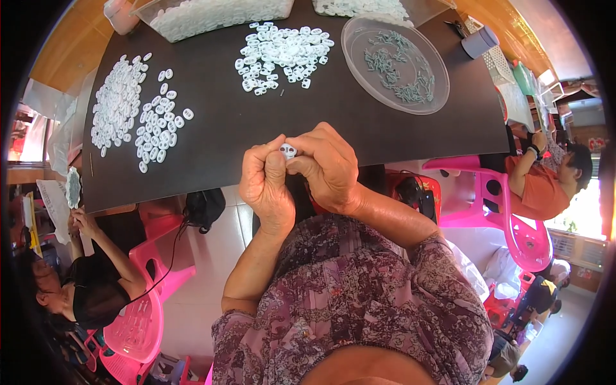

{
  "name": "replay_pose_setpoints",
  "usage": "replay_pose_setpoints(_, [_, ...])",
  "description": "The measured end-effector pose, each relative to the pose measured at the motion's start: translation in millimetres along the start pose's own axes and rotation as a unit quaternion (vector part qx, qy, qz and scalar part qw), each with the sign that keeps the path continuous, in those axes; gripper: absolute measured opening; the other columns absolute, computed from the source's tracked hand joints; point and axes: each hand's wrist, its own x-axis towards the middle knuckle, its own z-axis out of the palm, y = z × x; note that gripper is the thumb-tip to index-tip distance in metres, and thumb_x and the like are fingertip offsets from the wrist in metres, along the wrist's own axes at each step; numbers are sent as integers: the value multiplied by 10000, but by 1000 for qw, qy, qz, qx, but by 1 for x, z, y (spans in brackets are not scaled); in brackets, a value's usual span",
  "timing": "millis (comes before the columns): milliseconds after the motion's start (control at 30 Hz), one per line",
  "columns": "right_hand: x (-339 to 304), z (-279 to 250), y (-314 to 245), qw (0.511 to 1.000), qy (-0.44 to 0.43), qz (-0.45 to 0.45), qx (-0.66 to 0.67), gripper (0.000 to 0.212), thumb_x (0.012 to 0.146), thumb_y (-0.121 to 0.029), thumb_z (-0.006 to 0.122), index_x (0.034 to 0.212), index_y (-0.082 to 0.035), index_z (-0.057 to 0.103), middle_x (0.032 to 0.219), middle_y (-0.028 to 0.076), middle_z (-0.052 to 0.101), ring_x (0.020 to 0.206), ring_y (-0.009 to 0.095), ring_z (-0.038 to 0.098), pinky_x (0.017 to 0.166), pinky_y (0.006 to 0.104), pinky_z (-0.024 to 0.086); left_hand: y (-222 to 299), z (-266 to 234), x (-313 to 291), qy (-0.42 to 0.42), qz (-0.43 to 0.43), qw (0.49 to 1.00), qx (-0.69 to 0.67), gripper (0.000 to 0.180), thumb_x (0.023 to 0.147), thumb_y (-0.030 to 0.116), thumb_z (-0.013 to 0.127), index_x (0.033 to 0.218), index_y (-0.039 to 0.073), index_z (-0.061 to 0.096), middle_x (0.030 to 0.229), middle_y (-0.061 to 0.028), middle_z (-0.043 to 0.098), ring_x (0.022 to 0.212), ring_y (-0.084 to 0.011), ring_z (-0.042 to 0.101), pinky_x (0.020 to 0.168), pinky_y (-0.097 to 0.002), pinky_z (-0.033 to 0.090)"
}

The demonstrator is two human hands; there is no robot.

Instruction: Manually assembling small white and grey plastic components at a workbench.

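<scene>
Both hands meet over the table's near edge, pinching a small white plastic piece with dark holes (288,151). Thumb and fingers of my left hand (267,186) close on its left side. From the right, my right hand (330,168) grips the same piece between thumb and bent forefinger. Beyond them lies a heap of white holed pieces (285,54), with one tiny grey pin (282,92) just in front. A round clear plastic lid (351,70) at the right bears many small grey-green pins (391,54). Whether a pin sits in the held piece, I cannot tell.
Two heaps of white oval pieces (119,106) (157,125) cover the left of the dark table (218,138). Clear bins (218,19) of white parts stand at the back. A grey cup (480,42) is far right. People sit on pink chairs (529,240) at both sides.
</scene>
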Motion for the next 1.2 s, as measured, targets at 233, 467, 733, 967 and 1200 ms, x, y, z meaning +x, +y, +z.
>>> replay_pose_setpoints(233, [3, 2, 6, 998, 9, -56, -21, 249, 726, 37, 627, 970, 22, 581, 723, 76, 594, 595, 191, 513, 536, 288, 421, 3, 13, 1, 17, 6, 999, -43, 193, 942, 158, 513, 955, -26, 570, 818, 3, 490, 676, -50, 431, 609, -198, 379])
replay_pose_setpoints(467, [7, -19, 13, 999, -32, 8, 17, 208, 722, 48, 642, 923, 14, 602, 696, 64, 580, 587, 185, 506, 522, 286, 407, 12, 7, 12, -60, -10, 990, 126, 195, 935, 144, 525, 1001, -29, 586, 832, -21, 547, 671, -62, 482, 611, -198, 416])
replay_pose_setpoints(733, [79, -90, 33, 981, 54, 133, -128, 152, 749, -29, 673, 898, -8, 653, 722, 3, 540, 663, 67, 485, 599, 211, 398, 3, -3, 71, -135, 169, 862, 459, 160, 746, -22, 633, 896, 31, 626, 754, -123, 569, 671, -271, 582, 604, -336, 462])
replay_pose_setpoints(967, [201, -156, 108, 935, 132, 46, -326, 189, 750, -100, 637, 919, -15, 652, 745, 91, 611, 662, 182, 575, 594, 314, 457, 3, -20, 82, -90, 119, 881, 450, 137, 741, -13, 634, 874, 17, 625, 779, -131, 589, 703, -288, 593, 622, -345, 464])
replay_pose_setpoints(1200, [201, -133, 128, 856, 35, -117, -502, 166, 748, -78, 611, 899, -29, 659, 786, 123, 625, 720, 277, 592, 609, 384, 461, -2, -25, 100, -77, 96, 877, 465, 133, 755, 13, 637, 885, 46, 634, 763, -121, 579, 679, -288, 581, 614, -343, 456])
